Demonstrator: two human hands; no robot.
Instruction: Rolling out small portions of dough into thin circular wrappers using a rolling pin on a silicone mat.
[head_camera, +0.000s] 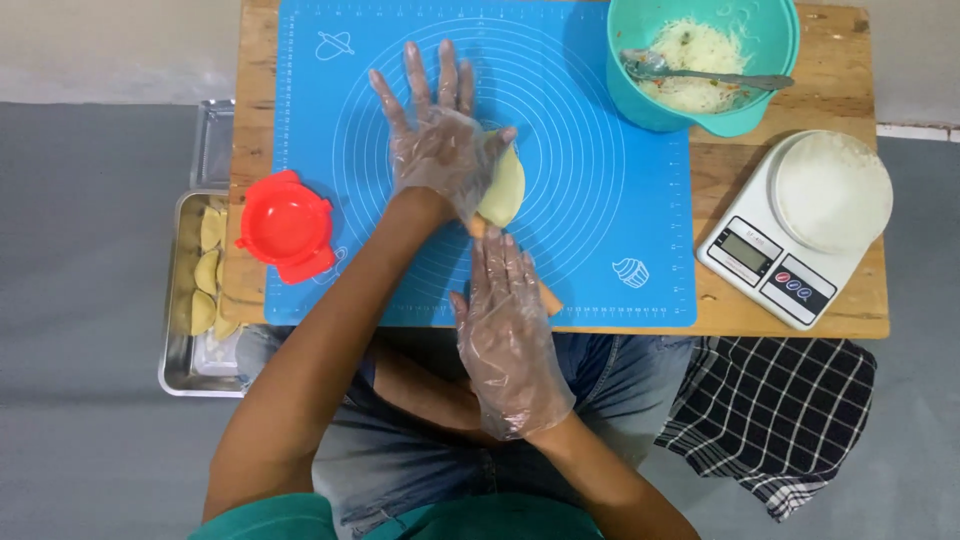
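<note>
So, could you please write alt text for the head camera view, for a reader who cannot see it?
Two hands in clear plastic gloves, left hand and right hand, press flat on a wooden rolling pin over pale dough on a blue baking mat. Around them sit a red dumpling press, a teal bowl of filling and a kitchen scale.

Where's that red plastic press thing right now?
In the head view, the red press sits open at the left edge of the blue mat, beside the metal tray, left of the left hand.

Two gloved hands (440, 150), one dough (503, 190), one bowl (700, 60), one spoon (700, 75), one scale (800, 225), one red press (287, 225), one mat (600, 200), four dumplings (208, 270) at left.
</note>
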